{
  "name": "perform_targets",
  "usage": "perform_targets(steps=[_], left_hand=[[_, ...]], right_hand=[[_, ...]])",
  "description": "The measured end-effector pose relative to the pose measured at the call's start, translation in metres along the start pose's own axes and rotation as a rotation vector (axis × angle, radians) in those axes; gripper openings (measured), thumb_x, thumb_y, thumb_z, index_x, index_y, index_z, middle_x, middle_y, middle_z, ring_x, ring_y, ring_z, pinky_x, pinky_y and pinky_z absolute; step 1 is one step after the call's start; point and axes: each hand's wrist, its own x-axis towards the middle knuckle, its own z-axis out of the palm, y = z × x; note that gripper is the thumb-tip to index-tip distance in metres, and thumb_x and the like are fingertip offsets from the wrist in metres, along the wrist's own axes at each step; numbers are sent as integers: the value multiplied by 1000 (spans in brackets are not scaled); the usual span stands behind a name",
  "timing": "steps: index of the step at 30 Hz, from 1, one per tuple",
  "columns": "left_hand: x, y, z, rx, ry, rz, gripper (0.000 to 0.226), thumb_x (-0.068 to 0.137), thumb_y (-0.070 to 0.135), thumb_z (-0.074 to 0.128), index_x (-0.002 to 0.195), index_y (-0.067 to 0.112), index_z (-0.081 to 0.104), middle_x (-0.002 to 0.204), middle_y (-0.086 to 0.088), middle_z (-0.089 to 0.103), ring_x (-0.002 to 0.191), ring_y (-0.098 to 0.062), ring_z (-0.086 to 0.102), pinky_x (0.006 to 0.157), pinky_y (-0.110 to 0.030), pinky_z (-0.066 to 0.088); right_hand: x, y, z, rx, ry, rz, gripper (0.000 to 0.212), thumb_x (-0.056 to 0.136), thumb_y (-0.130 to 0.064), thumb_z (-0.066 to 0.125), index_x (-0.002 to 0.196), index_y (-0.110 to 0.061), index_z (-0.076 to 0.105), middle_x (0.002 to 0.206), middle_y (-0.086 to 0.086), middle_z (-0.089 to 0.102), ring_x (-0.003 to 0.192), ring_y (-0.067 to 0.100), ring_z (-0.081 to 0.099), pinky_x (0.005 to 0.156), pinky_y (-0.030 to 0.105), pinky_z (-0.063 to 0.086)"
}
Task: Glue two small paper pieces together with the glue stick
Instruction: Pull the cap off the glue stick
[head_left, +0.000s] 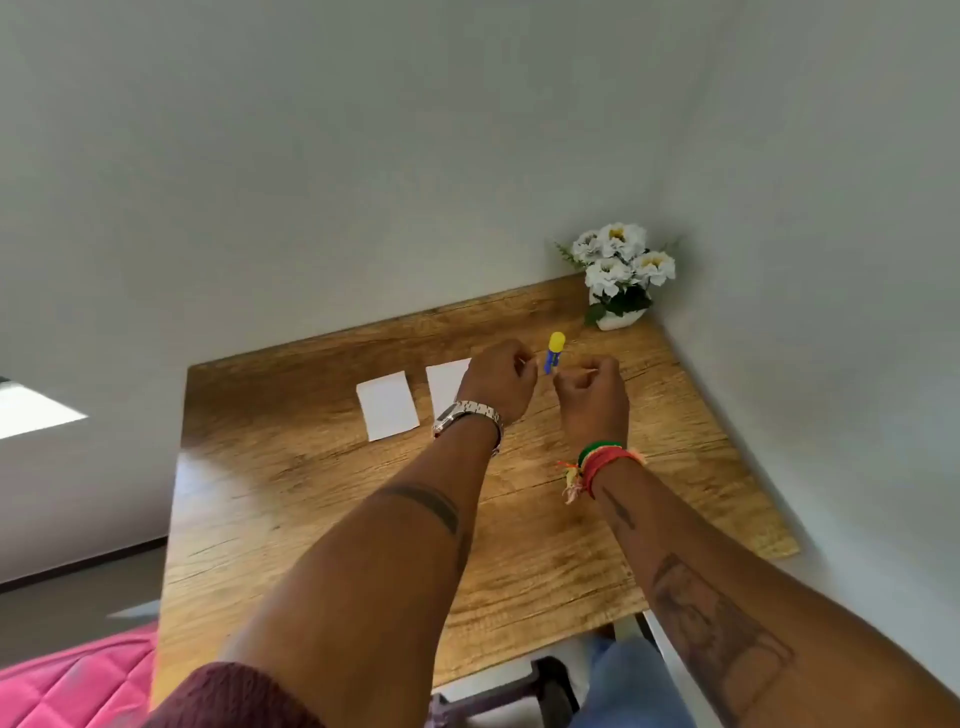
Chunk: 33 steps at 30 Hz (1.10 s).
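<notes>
Two small white paper pieces lie flat on the wooden table (322, 519). The left paper piece (387, 406) is fully in view, while the right paper piece (445, 387) is partly hidden by my left hand (500, 383). A glue stick (554, 354) with a blue body and yellow cap stands nearly upright between my hands. My left hand hovers with curled fingers and nothing visible in them. My right hand (592, 400) is curled too, its fingertips at the glue stick's lower end. Whether they grip it is hidden.
A white pot of white flowers (621, 275) stands in the table's far right corner against the walls. The table's near edge runs just above my lap, with a stool (519, 691) below. A pink quilted surface (78, 686) lies at the lower left.
</notes>
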Motion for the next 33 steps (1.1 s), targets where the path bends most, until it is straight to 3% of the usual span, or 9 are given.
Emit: perform_targets(steps=[4, 7, 9, 14, 17, 22, 26, 30, 33], left_hand=[[13, -2, 21, -85, 61, 15, 34, 93, 40, 61, 124, 27, 65, 110, 4, 69, 98, -15, 63, 82, -29, 48], [21, -6, 28, -68, 53, 85, 42, 93, 44, 60, 132, 28, 62, 117, 4, 69, 102, -18, 66, 92, -40, 52], [26, -10, 30, -48, 66, 135, 42, 95, 44, 60, 133, 28, 62, 119, 4, 69, 102, -16, 66, 92, -38, 53], [19, -13, 23, -153, 212, 196, 20, 94, 37, 64, 114, 33, 70, 106, 11, 70, 88, -4, 64, 77, -21, 49], [15, -18, 12, -307, 318, 173, 7, 92, 35, 69, 98, 38, 68, 91, 22, 68, 79, 13, 62, 63, -3, 44], [-6, -37, 1, -479, 425, 164, 11, 88, 38, 73, 97, 32, 72, 95, 16, 72, 88, 3, 65, 71, -18, 51], [-33, -48, 5, -512, 478, 149, 17, 81, 49, 75, 89, 37, 67, 86, 20, 71, 76, 11, 65, 52, -6, 45], [-57, -61, 17, -579, 543, 117, 31, 72, 56, 77, 89, 34, 65, 87, 13, 72, 81, -5, 71, 69, -31, 60], [-64, -68, 23, -622, 412, 138, 32, 79, 47, 78, 102, 27, 70, 97, 9, 73, 92, -11, 71, 84, -42, 61]], right_hand=[[20, 14, 14, -18, -53, -38, 66, 85, -50, 75, 136, -14, 54, 119, 11, 64, 107, 24, 62, 87, 39, 53], [31, 23, 26, -105, -73, -127, 53, 91, -42, 68, 135, -14, 59, 121, 15, 60, 102, 26, 62, 84, 35, 50], [32, 28, 30, -131, -65, -187, 38, 95, -35, 64, 127, -16, 65, 118, 15, 58, 97, 28, 62, 79, 32, 46], [21, 22, 37, -42, -63, -359, 26, 98, -35, 60, 115, -16, 67, 117, 9, 59, 102, 23, 62, 86, 38, 52], [16, 12, 43, 110, -82, -432, 26, 95, -32, 63, 116, -16, 64, 109, 2, 68, 98, 19, 66, 79, 33, 53], [-3, 8, 55, 85, -157, -630, 27, 100, -24, 58, 125, -21, 67, 109, 2, 75, 96, 17, 69, 79, 31, 53], [-26, 19, 60, 202, -132, -607, 25, 96, -21, 66, 120, -20, 70, 107, -2, 74, 96, 12, 69, 84, 31, 56], [-53, 37, 62, 301, -136, -622, 25, 93, -26, 71, 117, -30, 67, 94, -14, 69, 82, -1, 66, 69, 17, 51], [-61, 45, 63, 322, -100, -596, 13, 94, -30, 68, 107, -28, 65, 89, -15, 66, 76, 1, 63, 62, 22, 47]])
